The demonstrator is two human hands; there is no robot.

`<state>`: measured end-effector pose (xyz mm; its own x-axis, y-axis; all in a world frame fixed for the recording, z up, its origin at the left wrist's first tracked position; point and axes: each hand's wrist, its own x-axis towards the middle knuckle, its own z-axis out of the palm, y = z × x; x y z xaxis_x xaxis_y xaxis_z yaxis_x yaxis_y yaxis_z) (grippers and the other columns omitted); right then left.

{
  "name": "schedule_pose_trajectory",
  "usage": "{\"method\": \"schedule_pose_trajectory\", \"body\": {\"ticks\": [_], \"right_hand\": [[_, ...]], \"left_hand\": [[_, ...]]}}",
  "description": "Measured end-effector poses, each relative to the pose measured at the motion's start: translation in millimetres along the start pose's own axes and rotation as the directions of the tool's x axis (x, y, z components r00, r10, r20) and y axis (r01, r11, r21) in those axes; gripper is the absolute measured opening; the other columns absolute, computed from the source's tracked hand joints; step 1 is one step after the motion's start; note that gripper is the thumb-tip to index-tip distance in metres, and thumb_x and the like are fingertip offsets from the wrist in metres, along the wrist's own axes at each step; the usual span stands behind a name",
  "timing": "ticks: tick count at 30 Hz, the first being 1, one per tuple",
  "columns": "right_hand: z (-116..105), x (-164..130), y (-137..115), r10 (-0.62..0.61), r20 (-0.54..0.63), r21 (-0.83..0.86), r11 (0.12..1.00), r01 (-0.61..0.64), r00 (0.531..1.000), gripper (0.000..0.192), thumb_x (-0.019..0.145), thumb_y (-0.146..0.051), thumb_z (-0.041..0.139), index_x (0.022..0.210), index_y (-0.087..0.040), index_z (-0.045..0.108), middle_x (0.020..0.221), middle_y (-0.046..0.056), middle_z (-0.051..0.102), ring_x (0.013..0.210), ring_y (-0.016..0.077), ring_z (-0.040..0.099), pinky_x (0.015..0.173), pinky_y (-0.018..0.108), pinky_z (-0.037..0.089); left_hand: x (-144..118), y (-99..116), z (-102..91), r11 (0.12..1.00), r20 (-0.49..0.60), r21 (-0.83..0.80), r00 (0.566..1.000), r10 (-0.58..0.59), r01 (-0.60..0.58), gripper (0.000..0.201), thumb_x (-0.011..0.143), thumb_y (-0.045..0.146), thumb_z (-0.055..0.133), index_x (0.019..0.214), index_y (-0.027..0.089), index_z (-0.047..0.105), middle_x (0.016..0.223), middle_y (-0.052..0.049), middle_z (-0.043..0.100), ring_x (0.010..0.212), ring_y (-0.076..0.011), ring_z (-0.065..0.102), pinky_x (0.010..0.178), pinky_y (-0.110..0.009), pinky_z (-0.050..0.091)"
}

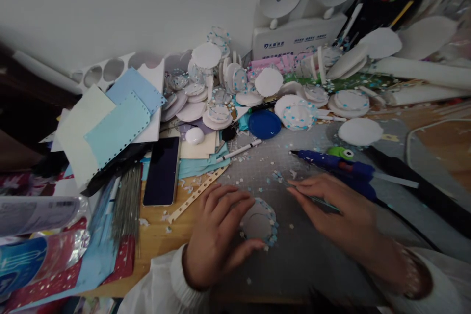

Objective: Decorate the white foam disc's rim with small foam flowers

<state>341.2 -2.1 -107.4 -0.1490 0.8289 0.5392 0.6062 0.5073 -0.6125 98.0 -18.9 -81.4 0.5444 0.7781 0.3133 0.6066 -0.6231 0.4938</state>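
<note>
On the grey cutting mat lies a clear round ring (259, 225), its rim edged with small blue and white paper bits. My left hand (222, 228) curves about its left side, fingers at the top edge and thumb at the bottom. My right hand (331, 206) pinches slim teal tweezers (326, 202), partly hidden by the fingers. Their tips lie close to a small cluster of blue and white paper bits (277, 175). Just beyond that hand is a blue glue gun (331, 164), with a green paper punch (340, 152) beside it.
Several white foam discs (268, 82) and decorated rings are heaped along the back. A blue lid (264, 124) lies before them. Left are a phone (161, 171), a punched paper strip (198, 194), coloured paper sheets (117, 127), wire stems (127, 206) and plastic bottles (40, 260). A black cable crosses the right.
</note>
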Motion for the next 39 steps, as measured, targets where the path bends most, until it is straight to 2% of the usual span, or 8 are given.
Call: {"method": "schedule_pose_trajectory", "body": {"ticks": [5, 12, 18, 22, 26, 31, 34, 39], "right_hand": [[5, 2, 0, -0.017, 0.007, 0.011, 1.000, 0.017, 1.000, 0.017, 0.077, -0.010, 0.068, 0.083, -0.025, 0.064, 0.083, 0.001, 0.075, 0.073, 0.0182, 0.070, 0.070, 0.034, 0.057], [8, 2, 2, -0.021, 0.005, 0.013, 1.000, 0.021, 1.000, 0.015, 0.079, -0.011, 0.066, 0.079, -0.025, 0.063, 0.077, 0.000, 0.074, 0.070, 0.0178, 0.069, 0.066, 0.033, 0.057], [4, 4, -3, 0.016, -0.105, 0.048, 0.999, -0.011, 0.994, 0.018, 0.076, -0.009, 0.069, 0.078, -0.025, 0.062, 0.077, 0.001, 0.073, 0.071, 0.0182, 0.070, 0.069, 0.035, 0.057], [-2, 6, -11, 0.087, -0.181, 0.075, 0.994, -0.075, 0.980, 0.013, 0.077, -0.015, 0.071, 0.074, -0.024, 0.062, 0.073, 0.002, 0.073, 0.068, 0.0186, 0.070, 0.064, 0.033, 0.058], [-6, 5, -16, 0.148, -0.194, 0.110, 0.986, -0.128, 0.970, 0.013, 0.077, -0.015, 0.071, 0.074, -0.024, 0.061, 0.074, 0.002, 0.072, 0.070, 0.0182, 0.070, 0.061, 0.030, 0.058], [-8, 6, -15, 0.105, -0.202, 0.183, 0.981, -0.068, 0.974, 0.015, 0.076, -0.011, 0.071, 0.075, -0.023, 0.061, 0.075, 0.002, 0.072, 0.071, 0.0177, 0.071, 0.064, 0.030, 0.057], [-9, 11, -17, 0.096, -0.187, 0.201, 0.978, -0.057, 0.978, 0.016, 0.076, -0.010, 0.071, 0.075, -0.022, 0.061, 0.074, 0.001, 0.071, 0.071, 0.0160, 0.070, 0.062, 0.026, 0.056], [-4, 18, -23, 0.030, -0.151, 0.260, 0.966, 0.010, 0.988, 0.016, 0.075, -0.009, 0.071, 0.076, -0.022, 0.061, 0.075, 0.000, 0.071, 0.071, 0.0149, 0.069, 0.064, 0.026, 0.055]], "left_hand": [[-4, -1, -2.6, 0.996, 0.010, -0.079, 0.999, -0.046, 0.047, 0.041, 0.093, 0.040, 0.045, 0.126, 0.017, 0.052, 0.124, -0.013, 0.060, 0.120, -0.0319, 0.045, 0.104, -0.050, 0.032], [-3, 0, -3.8, 0.983, -0.033, -0.141, 0.992, -0.123, 0.117, 0.030, 0.093, 0.024, 0.045, 0.121, 0.020, 0.055, 0.120, -0.012, 0.060, 0.114, -0.0281, 0.051, 0.098, -0.045, 0.038], [-3, 3, 0.7, 0.943, -0.121, -0.199, 0.949, -0.293, 0.266, 0.019, 0.094, 0.020, 0.048, 0.108, 0.020, 0.059, 0.095, -0.006, 0.065, 0.092, -0.0210, 0.059, 0.081, -0.035, 0.044], [-2, 5, 3.4, 0.933, -0.112, -0.231, 0.945, -0.306, 0.275, 0.015, 0.093, 0.021, 0.051, 0.103, 0.019, 0.062, 0.086, -0.004, 0.067, 0.082, -0.0188, 0.060, 0.076, -0.033, 0.045], [0, 7, 2.3, 0.922, -0.105, -0.265, 0.943, -0.317, 0.281, 0.015, 0.094, 0.024, 0.051, 0.098, 0.019, 0.064, 0.087, -0.004, 0.068, 0.082, -0.0183, 0.062, 0.075, -0.032, 0.046], [14, 2, -6.4, 0.895, -0.113, -0.327, 0.928, -0.356, 0.303, 0.016, 0.094, 0.027, 0.051, 0.093, 0.017, 0.064, 0.085, -0.005, 0.067, 0.082, -0.0177, 0.062, 0.074, -0.030, 0.046], [25, -5, -8.7, 0.890, -0.103, -0.370, 0.940, -0.325, 0.267, 0.014, 0.092, 0.026, 0.053, 0.091, 0.017, 0.064, 0.084, -0.004, 0.066, 0.081, -0.0173, 0.061, 0.074, -0.029, 0.046], [31, -17, 5.3, 0.871, -0.146, -0.434, 0.936, -0.319, 0.229, 0.011, 0.090, 0.024, 0.056, 0.091, 0.017, 0.065, 0.084, -0.004, 0.065, 0.082, -0.0168, 0.060, 0.076, -0.028, 0.046]]}}
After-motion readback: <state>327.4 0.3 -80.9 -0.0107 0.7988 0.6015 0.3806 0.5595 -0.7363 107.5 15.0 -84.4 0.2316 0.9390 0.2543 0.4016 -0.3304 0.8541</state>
